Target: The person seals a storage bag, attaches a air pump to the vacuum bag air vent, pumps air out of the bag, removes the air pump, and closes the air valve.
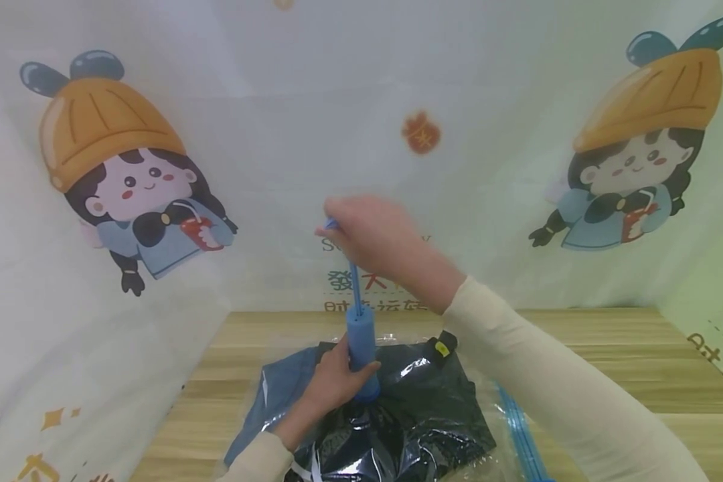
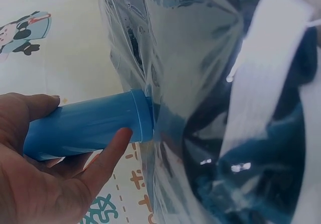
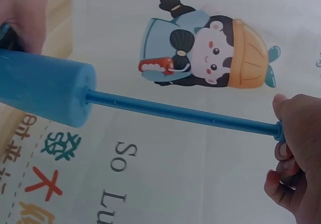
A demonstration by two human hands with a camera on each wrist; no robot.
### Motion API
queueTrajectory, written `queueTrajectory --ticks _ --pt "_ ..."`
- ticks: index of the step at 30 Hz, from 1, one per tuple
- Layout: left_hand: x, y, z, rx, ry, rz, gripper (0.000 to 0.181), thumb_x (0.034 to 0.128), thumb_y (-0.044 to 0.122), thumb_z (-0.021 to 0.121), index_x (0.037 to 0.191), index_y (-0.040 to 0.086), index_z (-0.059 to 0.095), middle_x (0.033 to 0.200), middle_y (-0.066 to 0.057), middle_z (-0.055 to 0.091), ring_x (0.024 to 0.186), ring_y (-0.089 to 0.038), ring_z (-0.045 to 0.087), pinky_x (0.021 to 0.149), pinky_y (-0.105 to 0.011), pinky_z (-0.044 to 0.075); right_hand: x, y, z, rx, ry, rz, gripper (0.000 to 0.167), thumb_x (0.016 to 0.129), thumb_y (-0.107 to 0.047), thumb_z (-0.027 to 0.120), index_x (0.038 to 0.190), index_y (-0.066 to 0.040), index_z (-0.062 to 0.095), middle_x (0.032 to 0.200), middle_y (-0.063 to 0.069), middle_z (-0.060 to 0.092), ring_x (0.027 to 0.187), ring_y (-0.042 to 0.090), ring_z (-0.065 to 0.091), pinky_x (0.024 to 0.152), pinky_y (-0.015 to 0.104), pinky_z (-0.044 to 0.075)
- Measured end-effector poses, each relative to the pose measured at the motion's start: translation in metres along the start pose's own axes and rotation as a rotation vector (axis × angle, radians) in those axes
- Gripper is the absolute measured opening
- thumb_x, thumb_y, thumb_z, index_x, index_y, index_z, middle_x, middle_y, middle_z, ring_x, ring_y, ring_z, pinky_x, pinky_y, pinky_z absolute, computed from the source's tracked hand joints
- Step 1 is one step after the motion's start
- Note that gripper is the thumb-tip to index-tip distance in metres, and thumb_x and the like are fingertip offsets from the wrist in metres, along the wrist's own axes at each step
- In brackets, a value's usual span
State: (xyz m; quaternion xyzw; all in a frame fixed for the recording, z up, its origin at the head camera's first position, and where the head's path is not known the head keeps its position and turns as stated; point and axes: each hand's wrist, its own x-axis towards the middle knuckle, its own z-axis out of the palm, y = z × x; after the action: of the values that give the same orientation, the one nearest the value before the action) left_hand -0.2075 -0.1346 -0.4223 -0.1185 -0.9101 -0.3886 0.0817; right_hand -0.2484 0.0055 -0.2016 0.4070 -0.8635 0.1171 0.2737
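Right hand [image 1: 378, 235], fist-tight, round pump handle [image 1: 331, 223]

Two hands are in view, one left hand [image 1: 339, 378] and one right hand [image 1: 379, 234], with two pale sleeves [image 1: 518, 355], one per arm. There is one blue pump [image 1: 361, 338], with one rod [image 1: 355, 288]. One clear bag [image 1: 416, 422] shows; how many pieces of dark cloth [image 1: 464, 408] it contains cannot be told. At least one white band [image 2: 266, 63] appears, plus one black piece with one yellow patch [image 1: 442, 348]. One desk [image 1: 578, 348] lies below. The head view shows two whole cartoon figures [image 1: 150, 194], two red cups [image 1: 201, 232], two orange hats [image 1: 108, 127] and four hat leaves [image 1: 96, 65].
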Motion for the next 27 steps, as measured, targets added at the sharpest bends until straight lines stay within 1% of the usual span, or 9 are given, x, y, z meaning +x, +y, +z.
queueTrajectory --ticks 2,4,6,11,13,16,22,25,27 --pt "-0.001 0.000 0.000 0.000 -0.002 -0.009 0.070 0.0939 0.027 0.075 0.148 -0.002 0.042 0.122 -0.030 0.064 0.107 -0.046 0.065 0.083 -0.057 0.056 -0.004 0.000 0.007 -0.016 0.052 -0.029 0.028 0.103 -0.033 0.063 0.085 -0.014 0.052 0.068 -0.001 0.047 0.059 0.016 0.046 0.051 0.028 0.037" --pt "0.000 -0.001 -0.001 0.004 -0.002 -0.012 0.071 0.0937 0.028 0.075 0.148 -0.002 0.042 0.122 -0.030 0.064 0.107 -0.046 0.066 0.083 -0.057 0.056 -0.009 0.000 0.017 -0.034 0.082 -0.050 0.028 0.103 -0.031 0.063 0.084 -0.014 0.052 0.066 -0.002 0.046 0.057 0.015 0.045 0.049 0.028 0.036" --pt "0.000 -0.002 -0.001 0.006 -0.002 -0.010 0.071 0.0937 0.030 0.075 0.148 -0.002 0.042 0.122 -0.029 0.064 0.106 -0.046 0.066 0.083 -0.057 0.056 -0.016 0.000 0.029 -0.030 0.071 -0.049 0.027 0.103 -0.030 0.063 0.084 -0.014 0.052 0.065 -0.002 0.046 0.056 0.014 0.045 0.049 0.027 0.035" --pt "0.001 -0.004 -0.001 0.005 0.001 0.010 0.070 0.0940 0.031 0.074 0.147 -0.003 0.043 0.120 -0.029 0.065 0.105 -0.046 0.066 0.083 -0.056 0.056 -0.038 -0.001 0.063 -0.022 0.002 -0.004 0.027 0.104 -0.026 0.060 0.081 -0.016 0.049 0.063 -0.004 0.046 0.052 0.012 0.044 0.046 0.024 0.033" --pt "0.000 -0.004 -0.001 0.008 -0.004 0.009 0.072 0.0945 0.032 0.074 0.148 -0.003 0.041 0.121 -0.029 0.065 0.106 -0.045 0.066 0.084 -0.056 0.056 -0.046 0.000 0.076 -0.019 0.012 -0.001 0.029 0.103 -0.025 0.061 0.079 -0.017 0.047 0.063 -0.005 0.045 0.051 0.011 0.042 0.045 0.023 0.031" --pt "0.000 -0.005 -0.001 0.014 -0.015 0.004 0.073 0.0950 0.034 0.073 0.149 -0.002 0.040 0.123 -0.028 0.064 0.109 -0.045 0.065 0.086 -0.057 0.055 -0.056 0.000 0.090 0.002 0.058 -0.006 0.030 0.102 -0.023 0.063 0.078 -0.018 0.046 0.063 -0.007 0.044 0.050 0.011 0.040 0.044 0.023 0.029" --pt "0.001 -0.007 0.000 0.012 -0.030 0.005 0.073 0.0957 0.034 0.072 0.150 -0.001 0.039 0.128 -0.027 0.062 0.113 -0.044 0.063 0.088 -0.056 0.054 -0.063 0.000 0.099 0.038 0.093 -0.013 0.031 0.101 -0.020 0.065 0.078 -0.017 0.045 0.062 -0.007 0.042 0.048 0.010 0.037 0.042 0.023 0.025" --pt "0.001 -0.008 0.001 0.015 -0.028 0.015 0.071 0.0960 0.034 0.072 0.149 -0.001 0.040 0.127 -0.027 0.063 0.111 -0.044 0.064 0.087 -0.055 0.055 -0.062 0.001 0.099 0.034 0.080 -0.021 0.030 0.100 -0.018 0.065 0.077 -0.017 0.046 0.061 -0.007 0.042 0.048 0.010 0.037 0.041 0.022 0.025" --pt "0.001 -0.009 0.002 0.012 -0.026 0.017 0.070 0.0961 0.033 0.071 0.149 -0.001 0.040 0.125 -0.027 0.064 0.110 -0.044 0.065 0.086 -0.055 0.055 -0.060 0.001 0.097 0.025 0.051 -0.019 0.028 0.100 -0.016 0.064 0.078 -0.016 0.047 0.062 -0.006 0.044 0.048 0.010 0.039 0.041 0.022 0.027"
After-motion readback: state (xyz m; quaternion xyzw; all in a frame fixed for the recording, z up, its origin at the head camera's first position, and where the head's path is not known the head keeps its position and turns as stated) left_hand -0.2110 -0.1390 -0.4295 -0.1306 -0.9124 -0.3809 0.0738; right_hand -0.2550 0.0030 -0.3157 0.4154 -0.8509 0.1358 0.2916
